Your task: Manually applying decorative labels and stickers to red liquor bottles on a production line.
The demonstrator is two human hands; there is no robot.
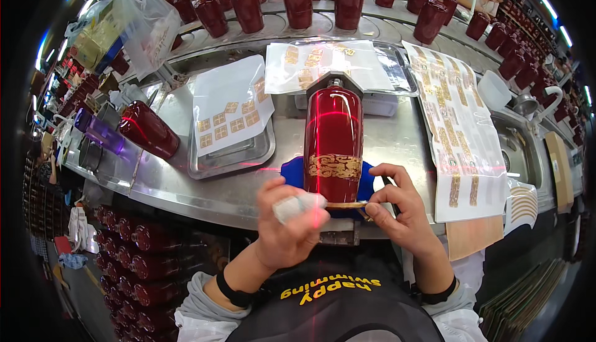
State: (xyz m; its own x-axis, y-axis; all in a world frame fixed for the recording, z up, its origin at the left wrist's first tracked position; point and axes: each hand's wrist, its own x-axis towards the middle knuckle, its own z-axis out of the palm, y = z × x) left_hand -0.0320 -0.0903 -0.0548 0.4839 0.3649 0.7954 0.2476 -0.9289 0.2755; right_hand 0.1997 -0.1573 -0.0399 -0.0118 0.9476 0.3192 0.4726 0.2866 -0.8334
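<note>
A glossy dark red bottle (335, 127) lies on its side before me, neck away, with a gold scroll-patterned band (335, 167) around its lower part. Its neck end rests in a dark angular holder (352, 85); a blue support (292, 173) shows beneath its base end. Across the base edge runs a narrow gold strip (346, 205). My right hand (402, 208) pinches its right end between thumb and forefinger. At its left end is my left hand (287, 224), blurred and curled, with a white wrap (297, 208) around a finger. Red laser lines cross the bottle.
White decal sheets (233, 109) lie on a metal tray (264, 149) at left; a long decal sheet (459, 137) lies at right. Another red bottle (148, 129) lies beside a purple bottle (99, 131). Several red bottles (298, 1) stand on the curved conveyor behind. A sink (518, 149) is far right.
</note>
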